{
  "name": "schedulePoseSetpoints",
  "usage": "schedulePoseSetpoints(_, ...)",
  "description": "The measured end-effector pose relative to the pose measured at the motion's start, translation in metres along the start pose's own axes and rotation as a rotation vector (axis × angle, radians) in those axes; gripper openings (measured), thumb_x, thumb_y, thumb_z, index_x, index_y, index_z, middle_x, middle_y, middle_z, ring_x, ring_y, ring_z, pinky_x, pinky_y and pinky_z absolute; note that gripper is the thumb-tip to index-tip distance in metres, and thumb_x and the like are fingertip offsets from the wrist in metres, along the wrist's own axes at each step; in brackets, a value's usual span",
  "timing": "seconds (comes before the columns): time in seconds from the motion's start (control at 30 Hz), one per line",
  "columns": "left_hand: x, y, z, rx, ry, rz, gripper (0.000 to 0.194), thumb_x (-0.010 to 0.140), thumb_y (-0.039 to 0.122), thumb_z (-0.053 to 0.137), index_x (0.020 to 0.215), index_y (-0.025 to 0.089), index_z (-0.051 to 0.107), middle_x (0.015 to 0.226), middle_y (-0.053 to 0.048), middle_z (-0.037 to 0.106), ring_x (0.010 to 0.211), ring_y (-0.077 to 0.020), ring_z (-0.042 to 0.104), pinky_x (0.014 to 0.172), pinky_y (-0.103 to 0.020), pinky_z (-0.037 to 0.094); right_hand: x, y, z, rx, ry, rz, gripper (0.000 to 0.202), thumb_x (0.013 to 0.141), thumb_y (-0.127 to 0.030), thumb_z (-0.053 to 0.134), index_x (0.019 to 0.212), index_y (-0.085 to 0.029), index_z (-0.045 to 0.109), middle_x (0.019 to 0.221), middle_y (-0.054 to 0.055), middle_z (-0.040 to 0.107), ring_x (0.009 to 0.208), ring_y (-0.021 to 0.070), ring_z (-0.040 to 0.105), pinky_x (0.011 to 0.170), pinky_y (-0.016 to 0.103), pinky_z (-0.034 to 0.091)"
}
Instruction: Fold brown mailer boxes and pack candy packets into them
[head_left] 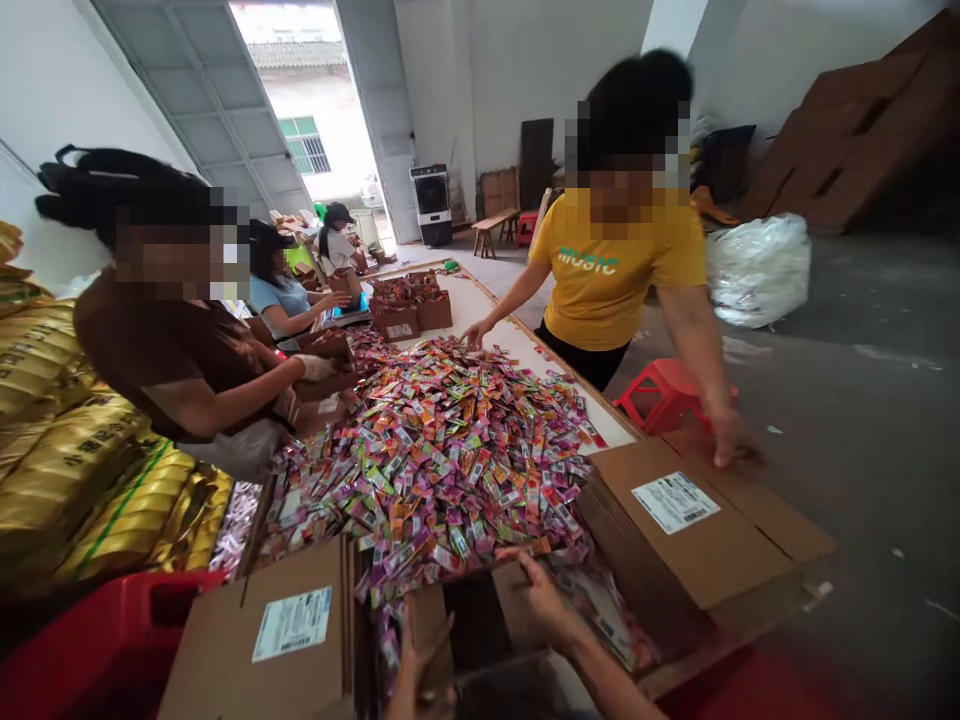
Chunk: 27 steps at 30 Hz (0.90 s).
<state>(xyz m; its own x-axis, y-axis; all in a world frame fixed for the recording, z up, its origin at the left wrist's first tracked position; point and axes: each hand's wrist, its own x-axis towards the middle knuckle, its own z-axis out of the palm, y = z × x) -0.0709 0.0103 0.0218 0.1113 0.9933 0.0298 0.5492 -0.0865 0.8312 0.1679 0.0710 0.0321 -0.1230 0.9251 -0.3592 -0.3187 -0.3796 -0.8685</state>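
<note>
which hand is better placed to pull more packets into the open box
Right. The right hand already rests at the edge of the packet pile, above the open box. The left hand sits lower, on the box flap.

huge heap of bright pink, orange and green sachets [442, 450] sprawled over the bench, near edge spilling into an open brown carton [480, 620]

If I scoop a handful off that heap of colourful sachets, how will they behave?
The sachets look small, flat and glossy, so probably light and slippery; some would likely slide off. They lie loose in a heap, so pushing should spread them. The right hand rests at the heap's near edge by a cardboard box.
</note>
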Motion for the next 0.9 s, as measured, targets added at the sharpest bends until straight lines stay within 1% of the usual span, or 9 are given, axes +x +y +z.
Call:
schedulePoseSetpoints(0.1,-0.006,-0.004,0.008,-0.296,0.026,-0.247,0.068,0.073,0.071,0.051,0.113,0.019,0.066,0.112,-0.018,0.067,0.114,-0.0373,0.058,0.099,-0.053,0.044,-0.004,-0.007,0.003,0.107,0.008,-0.004,0.021,0.046,-0.022,0.051,0.065,-0.020,0.059,0.100,0.005,0.064,0.082,0.0218,0.057,0.073,0.034,0.046)
schedulePoseSetpoints(0.17,-0.006,-0.003,0.013,-0.371,0.121,-0.369,0.069,0.071,0.068,0.058,0.116,0.016,0.061,0.108,-0.016,0.067,0.109,-0.0359,0.061,0.096,-0.051,0.048,-0.007,-0.007,0.000,0.121,0.019,0.022,0.005,0.046,-0.023,0.051,0.049,-0.018,0.050,0.101,0.006,0.065,0.090,0.0249,0.058,0.080,0.037,0.045)
schedulePoseSetpoints(0.3,0.004,0.004,0.014,-0.279,0.345,-0.225,0.075,0.073,0.050,0.067,0.135,0.021,0.038,0.143,-0.018,0.043,0.130,-0.0307,0.045,0.107,-0.047,0.039,-0.011,-0.002,-0.014,0.030,-0.027,-0.014,0.013,0.047,-0.022,0.049,0.035,-0.017,0.043,0.104,0.008,0.066,0.107,0.0282,0.054,0.094,0.042,0.039)
schedulePoseSetpoints(0.4,0.013,0.004,0.001,-0.216,0.193,-0.191,0.052,0.077,0.049,0.062,0.120,0.021,0.057,0.143,-0.016,0.044,0.138,-0.0323,0.033,0.113,-0.053,0.027,-0.015,-0.007,-0.026,-0.114,-0.095,0.002,0.014,0.053,-0.024,0.052,0.052,-0.018,0.065,0.119,0.007,0.061,0.121,0.0289,0.046,0.104,0.043,0.032)
schedulePoseSetpoints(0.47,0.019,0.001,-0.009,-0.233,0.070,-0.238,0.046,0.074,0.052,0.065,0.108,0.020,0.066,0.135,-0.016,0.052,0.136,-0.0347,0.036,0.113,-0.055,0.026,-0.020,-0.008,-0.029,-0.110,-0.172,0.061,0.035,0.060,-0.030,0.056,0.089,-0.021,0.074,0.133,0.006,0.053,0.127,0.0275,0.043,0.105,0.041,0.032)
schedulePoseSetpoints(0.57,0.027,-0.004,-0.016,-0.255,0.000,-0.284,0.044,0.070,0.050,0.069,0.102,0.021,0.067,0.130,-0.013,0.055,0.132,-0.0352,0.041,0.111,-0.056,0.028,-0.024,0.000,-0.023,-0.086,-0.140,0.107,0.075,0.062,-0.039,0.068,0.134,-0.026,0.050,0.148,0.008,0.036,0.132,0.0263,0.039,0.106,0.040,0.034)
schedulePoseSetpoints(0.63,0.032,-0.005,-0.013,-0.216,0.028,-0.271,0.039,0.070,0.049,0.068,0.095,0.020,0.066,0.128,-0.013,0.055,0.129,-0.0353,0.043,0.110,-0.056,0.028,-0.024,0.011,-0.019,-0.142,-0.033,0.075,0.087,0.060,-0.042,0.072,0.140,-0.025,0.041,0.149,0.010,0.032,0.133,0.0270,0.037,0.109,0.040,0.030)
schedulePoseSetpoints(0.7,0.037,-0.004,-0.007,-0.157,0.058,-0.211,0.034,0.074,0.046,0.064,0.094,0.019,0.063,0.129,-0.015,0.052,0.128,-0.0339,0.043,0.110,-0.056,0.029,-0.022,0.020,-0.018,-0.230,0.048,0.029,0.081,0.063,-0.041,0.071,0.136,-0.023,0.042,0.144,0.012,0.039,0.132,0.0274,0.038,0.111,0.041,0.026)
schedulePoseSetpoints(0.9,0.043,-0.001,-0.008,0.062,-0.070,-0.096,0.025,0.083,0.034,0.057,0.104,0.021,0.052,0.130,-0.014,0.048,0.128,-0.0284,0.043,0.107,-0.054,0.035,-0.022,0.025,-0.024,-0.228,-0.044,0.048,0.074,0.063,-0.038,0.072,0.130,-0.023,0.045,0.127,0.009,0.052,0.117,0.0268,0.050,0.103,0.042,0.038)
